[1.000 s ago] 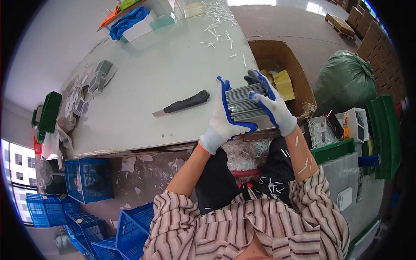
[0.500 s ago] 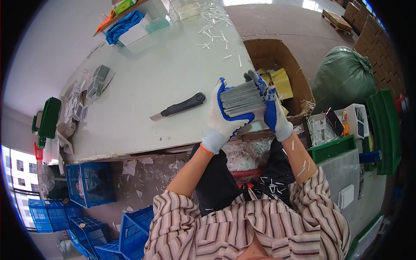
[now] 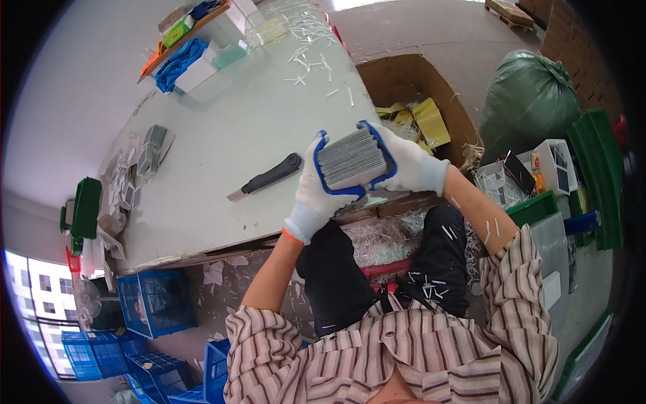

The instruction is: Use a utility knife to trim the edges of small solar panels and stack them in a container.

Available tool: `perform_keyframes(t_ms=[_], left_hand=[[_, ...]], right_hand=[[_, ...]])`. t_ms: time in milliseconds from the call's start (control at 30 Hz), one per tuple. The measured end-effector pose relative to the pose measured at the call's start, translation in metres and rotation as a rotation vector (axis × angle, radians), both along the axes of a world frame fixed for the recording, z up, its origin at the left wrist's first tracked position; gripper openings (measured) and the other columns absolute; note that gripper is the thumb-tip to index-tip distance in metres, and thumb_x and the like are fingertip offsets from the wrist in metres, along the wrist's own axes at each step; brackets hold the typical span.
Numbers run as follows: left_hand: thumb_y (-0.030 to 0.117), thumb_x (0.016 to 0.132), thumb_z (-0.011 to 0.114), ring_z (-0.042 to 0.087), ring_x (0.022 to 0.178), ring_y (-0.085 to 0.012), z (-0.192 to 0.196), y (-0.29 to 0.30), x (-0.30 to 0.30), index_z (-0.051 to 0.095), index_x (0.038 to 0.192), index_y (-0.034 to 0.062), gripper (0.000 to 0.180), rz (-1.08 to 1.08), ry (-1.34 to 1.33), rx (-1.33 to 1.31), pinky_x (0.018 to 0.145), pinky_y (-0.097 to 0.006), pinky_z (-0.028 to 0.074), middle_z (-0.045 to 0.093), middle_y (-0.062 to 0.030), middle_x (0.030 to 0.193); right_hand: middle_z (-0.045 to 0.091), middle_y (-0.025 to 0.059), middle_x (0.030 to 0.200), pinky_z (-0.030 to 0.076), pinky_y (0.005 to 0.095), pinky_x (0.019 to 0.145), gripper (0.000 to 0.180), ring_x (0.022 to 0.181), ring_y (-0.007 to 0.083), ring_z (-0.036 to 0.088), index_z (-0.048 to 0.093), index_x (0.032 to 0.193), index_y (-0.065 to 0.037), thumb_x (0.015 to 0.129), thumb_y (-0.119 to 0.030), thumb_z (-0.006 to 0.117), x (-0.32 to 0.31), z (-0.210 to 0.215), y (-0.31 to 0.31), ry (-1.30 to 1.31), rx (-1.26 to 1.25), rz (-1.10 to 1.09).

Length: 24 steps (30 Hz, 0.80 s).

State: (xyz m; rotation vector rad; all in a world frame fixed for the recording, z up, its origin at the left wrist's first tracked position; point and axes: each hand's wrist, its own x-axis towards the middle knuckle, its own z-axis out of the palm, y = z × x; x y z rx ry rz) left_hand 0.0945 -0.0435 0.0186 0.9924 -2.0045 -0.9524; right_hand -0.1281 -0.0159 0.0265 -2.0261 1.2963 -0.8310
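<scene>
L hand (image 3: 313,191) + R hand (image 3: 408,165), gloved, part-curled, gripping gray stack (image 3: 351,160) at opp. sides.
Held nr counter (image 3: 195,158) edge; press evenly w/ both palms so thin pcs stay flush.

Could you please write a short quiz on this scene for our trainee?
1. What do the left hand and right hand hold between them?
a) a blue crate
b) a stack of thin grey pieces
c) a yellow sheet

2. True or false: the dark-handled cutter lies on the table.

3. Fill in: the bulging sack to the right of the open cardboard box is ____ in colour.

Key: 1. b; 2. true; 3. green.
</scene>
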Motion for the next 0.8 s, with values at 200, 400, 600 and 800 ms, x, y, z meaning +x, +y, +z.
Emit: perform_keyframes(t_ms=[200, 400, 600, 800], left_hand=[[0.012, 0.057, 0.085, 0.045, 0.123, -0.0296, -0.003, -0.001, 0.004, 0.029, 0.138, 0.0024, 0.099, -0.018, -0.118, -0.089, 0.103, -0.035, 0.037, 0.044, -0.0167, 0.133], [0.016, 0.056, 0.085, 0.046, 0.121, -0.0272, 0.014, 0.023, -0.014, 0.034, 0.133, -0.0004, 0.094, -0.034, -0.151, -0.16, 0.103, -0.036, 0.036, 0.045, -0.0172, 0.132], [0.016, 0.056, 0.087, 0.055, 0.11, -0.0215, -0.001, 0.094, -0.181, 0.036, 0.131, -0.0009, 0.092, -0.233, -0.119, -0.058, 0.096, -0.034, 0.042, 0.055, -0.0162, 0.118], [0.022, 0.055, 0.086, 0.059, 0.104, -0.0284, -0.076, 0.145, -0.352, 0.037, 0.13, 0.0042, 0.091, -0.37, -0.038, 0.017, 0.091, -0.035, 0.046, 0.058, -0.0163, 0.112]], right_hand=[[0.062, 0.0227, 0.103, 0.052, 0.0416, 0.081, 0.074, 0.096, 0.038, 0.062, 0.046, 0.121, -0.005, 0.061, -0.032, 0.078, 0.004, -0.014, 0.003, -0.068, -0.178, -0.078], [0.062, 0.0199, 0.102, 0.051, 0.0406, 0.081, 0.073, 0.095, 0.0371, 0.062, 0.048, 0.118, -0.005, 0.058, -0.03, 0.082, -0.03, -0.007, 0.032, -0.18, -0.121, -0.044], [0.058, 0.019, 0.114, 0.047, 0.0357, 0.092, 0.084, 0.106, 0.0295, 0.059, 0.046, 0.125, -0.002, 0.057, -0.031, 0.086, -0.174, -0.033, 0.134, -0.12, -0.227, -0.192], [0.059, 0.0099, 0.114, 0.046, 0.0338, 0.094, 0.083, 0.105, 0.0189, 0.057, 0.046, 0.127, -0.003, 0.053, -0.012, 0.084, -0.331, -0.082, 0.217, -0.202, 0.204, -0.408]])
